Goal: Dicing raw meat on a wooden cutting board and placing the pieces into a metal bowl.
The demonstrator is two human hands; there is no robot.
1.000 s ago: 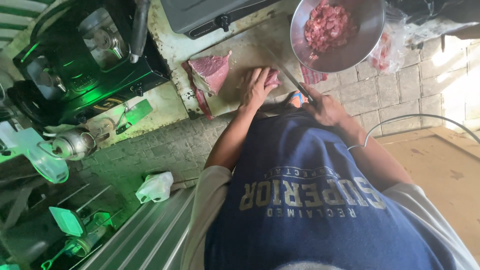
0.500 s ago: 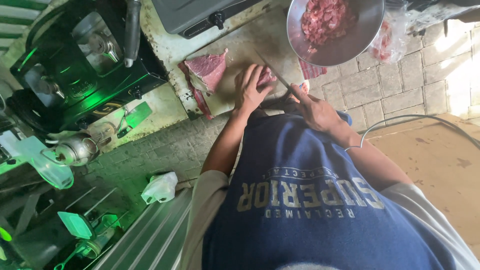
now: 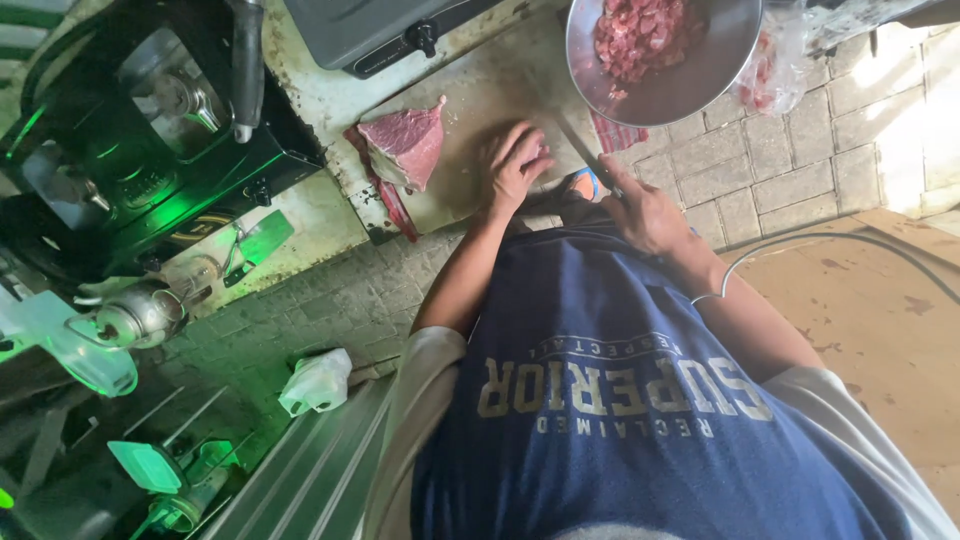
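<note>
Head view is upside down relative to the body. Left hand (image 3: pixel 517 165) lies fingers-down on the cutting board (image 3: pixel 480 100), pressing a small piece of meat; most of that piece is hidden under the palm, only a pink edge shows at the fingertips. Right hand (image 3: pixel 645 213) is clenched round the handle of a knife (image 3: pixel 582 150); the thin, dull-grey blade runs toward the left hand's fingers, tip hard to make out against the board. Board is pale, stained, scuffed, sitting on a grubby worktop. Large raw meat slab (image 3: pixel 408 147) rests on the board's far side, well apart from the hands: wedge-shaped, red-pink, smooth cut face, with a darker strip trailing off its edge. Round metal bowl (image 3: pixel 715 70), shiny, holds small chopped red meat pieces; its rim is cut off by the frame top. Clear plastic bag (image 3: pixel 775 65) just beside the bowl, contents blurred. Floor is grey paving blocks. Dark machine (image 3: pixel 150 120) lit green, details unclear.
</note>
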